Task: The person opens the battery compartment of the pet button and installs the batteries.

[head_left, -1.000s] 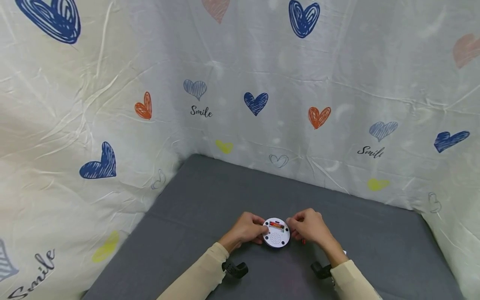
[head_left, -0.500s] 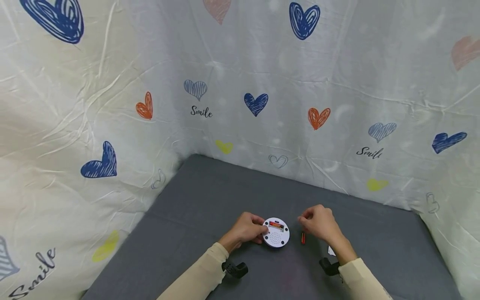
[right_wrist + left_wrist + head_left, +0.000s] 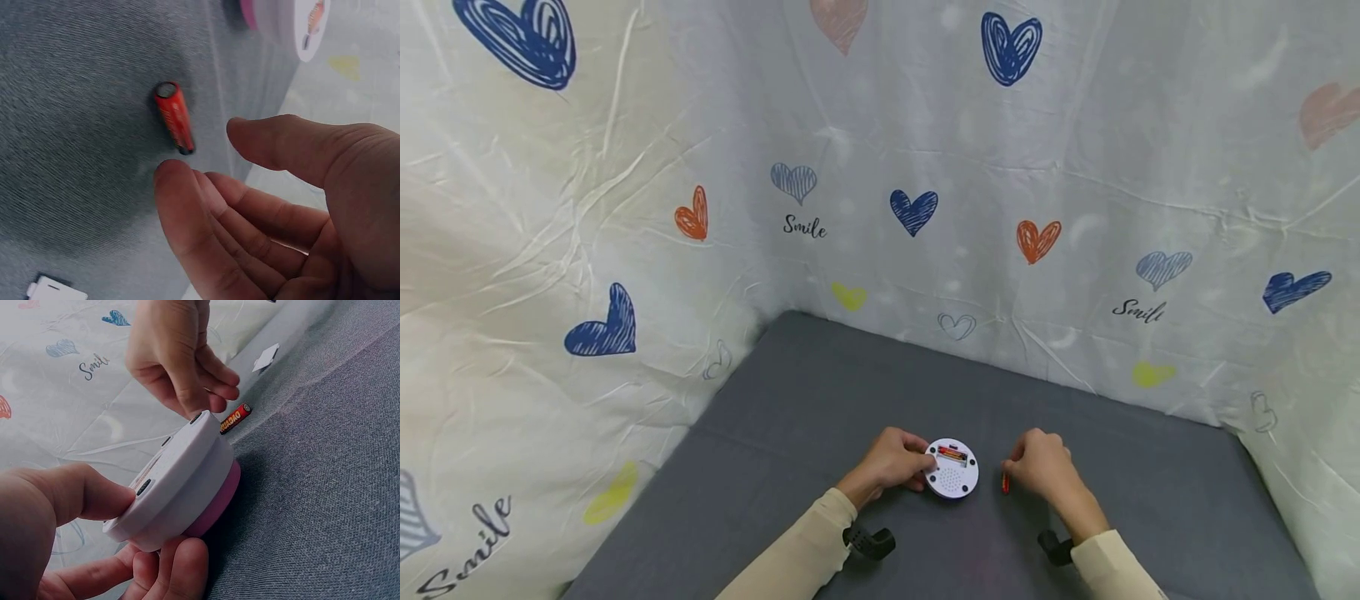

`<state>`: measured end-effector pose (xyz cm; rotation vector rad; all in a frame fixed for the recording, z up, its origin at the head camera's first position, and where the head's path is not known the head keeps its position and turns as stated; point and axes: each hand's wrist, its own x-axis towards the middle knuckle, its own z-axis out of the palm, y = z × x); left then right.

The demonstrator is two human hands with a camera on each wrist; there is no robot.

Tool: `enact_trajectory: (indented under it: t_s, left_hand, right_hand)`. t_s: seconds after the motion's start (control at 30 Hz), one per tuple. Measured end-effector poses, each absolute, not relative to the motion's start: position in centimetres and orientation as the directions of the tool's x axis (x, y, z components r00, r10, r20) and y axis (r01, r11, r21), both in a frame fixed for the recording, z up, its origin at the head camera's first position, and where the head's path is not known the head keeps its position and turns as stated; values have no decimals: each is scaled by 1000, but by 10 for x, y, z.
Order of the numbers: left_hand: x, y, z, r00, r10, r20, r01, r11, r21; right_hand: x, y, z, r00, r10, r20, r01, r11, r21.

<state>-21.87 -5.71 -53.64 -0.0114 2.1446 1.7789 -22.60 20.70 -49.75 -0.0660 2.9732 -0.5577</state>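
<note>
A white curtain (image 3: 850, 108) printed with hearts rises beyond a dark grey tabletop (image 3: 850, 367). At the left, the left hand (image 3: 887, 460) grips the rim of a round white-and-pink device (image 3: 952, 481), thumb on top, its perforated underside facing up. The right hand (image 3: 1047, 468), farther right, grasps nothing, thumb and fingers apart. What seems to be a white battery cover (image 3: 57, 290) lies right of a loose red-and-black battery (image 3: 175, 117), which rests just beyond the right fingertips; a similar inserted battery (image 3: 952, 453) sits in the device's compartment.
</note>
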Motion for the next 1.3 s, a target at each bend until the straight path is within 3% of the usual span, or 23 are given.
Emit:
enact_trajectory:
  t_s: [0.33, 0.63, 1.1, 1.3]
  left_hand:
    - [-219, -57, -539, -938, 217, -269, -225, 207, 952]
    - [-218, -58, -538, -937, 216, -275, -232, 206, 951]
    - [-218, -58, -539, -938, 222, -265, -225, 192, 955]
    - [-217, -59, -538, -938, 224, -267, -224, 196, 954]
  right_hand:
    - [-220, 201, -509, -994, -51, -92, -16, 938, -347]
    - [-239, 216, -556, -993, -104, 57, -116, 947, -299]
    - [-221, 195, -504, -994, -106, 21, -106, 926, -362]
    - [-223, 188, -493, -987, -142, 81, -163, 904, -395]
